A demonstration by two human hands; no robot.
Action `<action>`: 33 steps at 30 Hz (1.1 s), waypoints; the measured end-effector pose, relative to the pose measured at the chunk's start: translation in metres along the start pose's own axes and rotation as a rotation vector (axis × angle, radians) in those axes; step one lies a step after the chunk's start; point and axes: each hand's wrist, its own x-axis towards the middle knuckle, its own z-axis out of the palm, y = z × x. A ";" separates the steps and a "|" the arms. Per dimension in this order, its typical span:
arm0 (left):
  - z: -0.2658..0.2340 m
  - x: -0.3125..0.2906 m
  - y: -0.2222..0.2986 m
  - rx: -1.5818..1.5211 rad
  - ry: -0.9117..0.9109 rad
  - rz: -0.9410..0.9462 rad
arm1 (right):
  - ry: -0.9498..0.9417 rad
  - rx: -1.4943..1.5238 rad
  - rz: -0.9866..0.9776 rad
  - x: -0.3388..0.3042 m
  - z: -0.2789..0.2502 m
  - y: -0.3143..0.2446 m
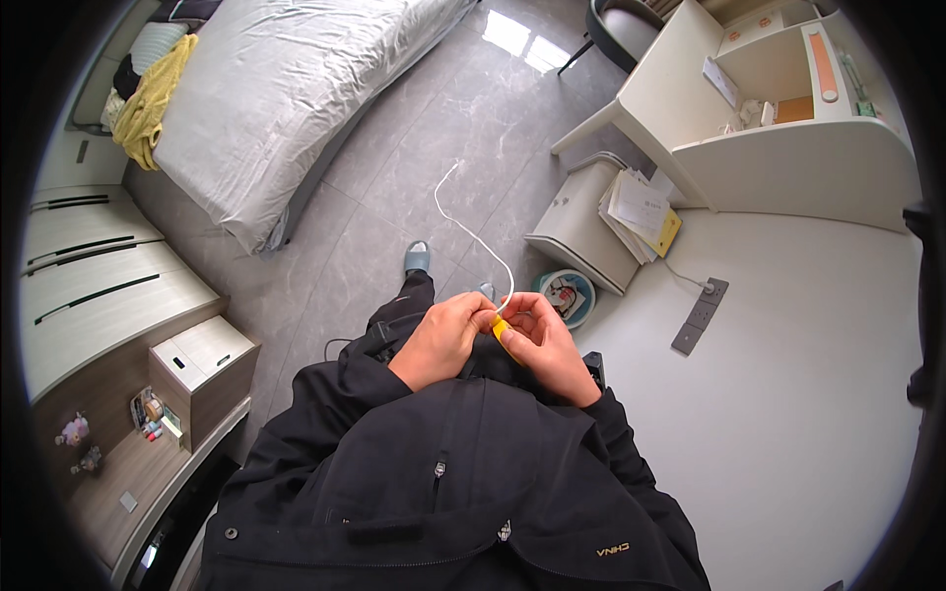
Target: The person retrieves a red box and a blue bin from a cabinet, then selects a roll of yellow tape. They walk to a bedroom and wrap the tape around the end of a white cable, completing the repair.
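Note:
In front of my body both hands meet at one end of a thin white cable. My left hand is closed in a pinch at the cable's lower end. Between the thumb and fingers of my right hand sits a small yellow piece, whose kind I cannot make out. It touches or lies right beside the pinched cable; the exact join is hidden by fingers. From my hands the cable curves up and away, its far end showing over the grey floor.
A grey-covered bed stands far left, cabinets nearer left. At right are a white desk, a small cabinet with papers, a bin and a wall power strip. My slippered foot rests on the floor.

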 end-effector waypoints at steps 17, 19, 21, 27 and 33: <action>0.011 0.001 -0.043 -0.304 0.085 -0.141 | -0.072 -0.325 0.108 -0.001 -0.004 -0.027; 0.010 0.002 -0.046 -0.319 0.079 -0.159 | -0.068 -0.369 0.082 0.002 -0.005 -0.025; 0.009 0.001 -0.046 -0.290 0.068 -0.192 | -0.053 -0.405 0.063 0.003 -0.002 -0.023; 0.003 -0.002 -0.045 -0.865 -0.067 -0.444 | -0.048 -0.627 -0.029 -0.001 0.002 -0.036; -0.006 0.005 -0.029 -0.924 -0.138 -0.496 | -0.101 -0.575 0.005 0.004 0.000 -0.052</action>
